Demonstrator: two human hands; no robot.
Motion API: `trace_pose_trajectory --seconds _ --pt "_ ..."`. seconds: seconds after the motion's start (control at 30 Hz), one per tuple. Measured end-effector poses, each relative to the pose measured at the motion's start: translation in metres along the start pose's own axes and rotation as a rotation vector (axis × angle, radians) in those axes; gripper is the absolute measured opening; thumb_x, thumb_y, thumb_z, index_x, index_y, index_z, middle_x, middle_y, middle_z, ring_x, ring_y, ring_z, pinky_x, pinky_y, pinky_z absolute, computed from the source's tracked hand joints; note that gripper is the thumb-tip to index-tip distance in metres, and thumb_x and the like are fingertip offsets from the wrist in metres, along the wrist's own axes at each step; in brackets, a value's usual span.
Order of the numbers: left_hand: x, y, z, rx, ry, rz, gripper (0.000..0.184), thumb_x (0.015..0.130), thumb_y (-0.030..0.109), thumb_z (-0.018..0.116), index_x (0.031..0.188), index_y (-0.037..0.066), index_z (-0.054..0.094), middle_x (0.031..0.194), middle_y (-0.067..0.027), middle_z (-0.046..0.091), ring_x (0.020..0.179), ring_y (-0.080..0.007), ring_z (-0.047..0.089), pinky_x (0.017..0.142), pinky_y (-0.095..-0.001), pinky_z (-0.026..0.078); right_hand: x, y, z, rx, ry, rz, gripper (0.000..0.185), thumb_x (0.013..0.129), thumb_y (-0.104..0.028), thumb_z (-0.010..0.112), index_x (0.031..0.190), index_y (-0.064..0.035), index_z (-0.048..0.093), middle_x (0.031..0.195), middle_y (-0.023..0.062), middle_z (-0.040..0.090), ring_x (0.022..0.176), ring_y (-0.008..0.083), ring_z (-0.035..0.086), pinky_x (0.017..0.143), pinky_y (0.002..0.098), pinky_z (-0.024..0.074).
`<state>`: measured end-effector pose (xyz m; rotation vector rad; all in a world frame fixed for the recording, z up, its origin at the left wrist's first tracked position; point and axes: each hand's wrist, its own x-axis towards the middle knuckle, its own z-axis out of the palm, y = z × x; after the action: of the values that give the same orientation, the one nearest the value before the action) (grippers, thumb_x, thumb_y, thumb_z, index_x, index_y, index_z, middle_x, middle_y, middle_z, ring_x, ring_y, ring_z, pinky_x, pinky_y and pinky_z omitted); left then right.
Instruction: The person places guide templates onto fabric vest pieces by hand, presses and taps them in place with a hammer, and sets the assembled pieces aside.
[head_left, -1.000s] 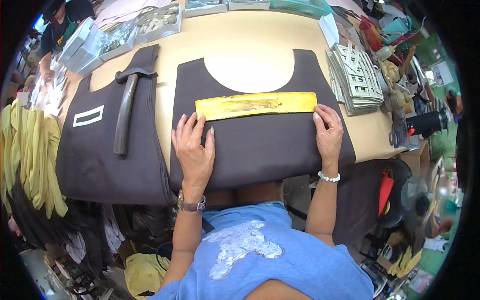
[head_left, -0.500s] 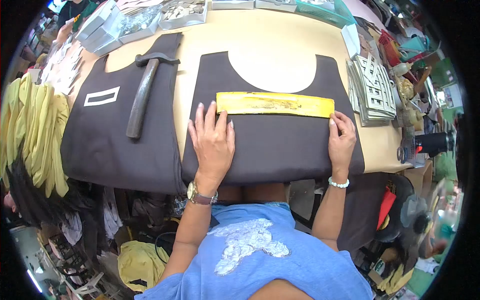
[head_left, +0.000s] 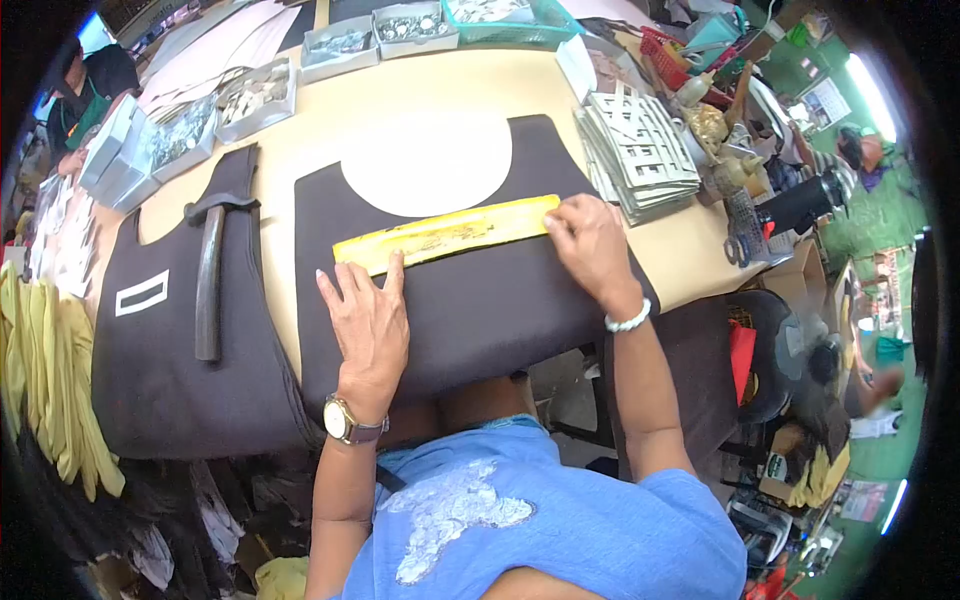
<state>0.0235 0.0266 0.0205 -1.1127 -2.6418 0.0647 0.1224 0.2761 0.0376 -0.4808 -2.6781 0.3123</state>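
A flat yellow strip [head_left: 450, 235] with dark scuff marks lies across a dark fabric panel [head_left: 450, 310], just below the panel's curved neckline. My left hand [head_left: 370, 318] rests on the panel with fingers stretched out, the fingertips touching the strip's lower edge near its left end. With thumb and fingers bent, my right hand [head_left: 590, 240] pinches the strip's right end. Left of this panel is a second dark panel [head_left: 190, 400], bearing a white rectangular frame [head_left: 142, 294] and a hammer [head_left: 210, 280] laid on top.
Boxes of small metal parts [head_left: 345, 45] line the back, beside a teal basket [head_left: 515, 28]. A stack of pale cut-out templates [head_left: 640, 150] stands at right, near scissors [head_left: 737, 250]. Yellow cloth [head_left: 45, 370] hangs at left. Another person [head_left: 90, 95] is at the far left.
The camera view has swung, so the table appears shifted left and tilted. My right hand has come up over the strip's right end; my left hand stays at its lower edge.
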Motion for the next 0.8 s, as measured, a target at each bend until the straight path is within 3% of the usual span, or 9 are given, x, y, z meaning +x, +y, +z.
trace_pose_trajectory --seconds 0.03,0.17,0.37,0.4,0.53,0.8 --pt "0.0 0.0 0.0 -0.003 0.001 0.001 0.042 0.085 0.011 0.051 0.127 0.013 0.053 0.092 -0.018 0.05 0.098 -0.0333 0.048 0.096 -0.0559 0.034 0.013 0.017 0.003 0.172 0.12 0.004 0.013 0.08 -0.013 0.059 0.081 -0.0028 0.066 0.083 0.0136 0.062 0.08 0.0321 0.059 0.079 0.0403 0.0453" --pt "-0.001 0.001 -0.001 -0.022 -0.044 -0.025 0.046 0.083 0.012 0.053 0.128 0.016 0.053 0.1 -0.0219 0.052 0.105 -0.0343 0.047 0.098 -0.0535 0.033 0.066 0.068 -0.009 -0.117 0.447 0.149 0.014 0.078 -0.012 0.06 0.085 -0.0012 0.067 0.087 0.0154 0.063 0.082 0.0338 0.061 0.075 0.0417 0.0472" --pt "-0.001 0.001 0.002 -0.027 0.013 -0.031 0.045 0.083 0.01 0.052 0.127 0.014 0.053 0.095 -0.019 0.051 0.101 -0.0339 0.048 0.095 -0.0541 0.036 0.108 0.089 -0.009 -0.311 0.318 0.436 0.024 0.077 -0.023 0.066 0.089 -0.0021 0.065 0.091 0.0163 0.064 0.087 0.0346 0.062 0.077 0.0432 0.0486" --pt "-0.001 0.002 0.002 -0.034 0.0 -0.037 0.045 0.082 0.01 0.052 0.127 0.014 0.053 0.096 -0.0191 0.051 0.101 -0.034 0.048 0.095 -0.0539 0.036 0.111 0.091 -0.008 -0.317 0.294 0.461 0.032 0.075 -0.031 0.07 0.09 -0.0028 0.065 0.092 0.0176 0.066 0.088 0.0352 0.063 0.077 0.044 0.0494" --pt "0.0 0.0 -0.001 -0.053 -0.008 -0.036 0.045 0.082 0.011 0.054 0.126 0.014 0.054 0.096 -0.02 0.052 0.102 -0.0339 0.047 0.095 -0.0529 0.036 0.113 0.09 -0.011 -0.316 0.242 0.55 0.039 0.07 -0.035 0.073 0.092 -0.0029 0.066 0.092 0.0196 0.067 0.086 0.0363 0.064 0.076 0.045 0.0504" --pt "0.001 0.0 0.0 -0.072 -0.041 -0.049 0.044 0.08 0.012 0.055 0.124 0.014 0.056 0.094 -0.0197 0.055 0.101 -0.0331 0.048 0.096 -0.051 0.035 0.121 0.112 -0.021 -0.25 0.264 0.541 0.035 0.073 -0.025 0.059 0.099 -0.0035 0.067 0.094 0.022 0.066 0.088 0.0383 0.063 0.082 0.0451 0.0492"
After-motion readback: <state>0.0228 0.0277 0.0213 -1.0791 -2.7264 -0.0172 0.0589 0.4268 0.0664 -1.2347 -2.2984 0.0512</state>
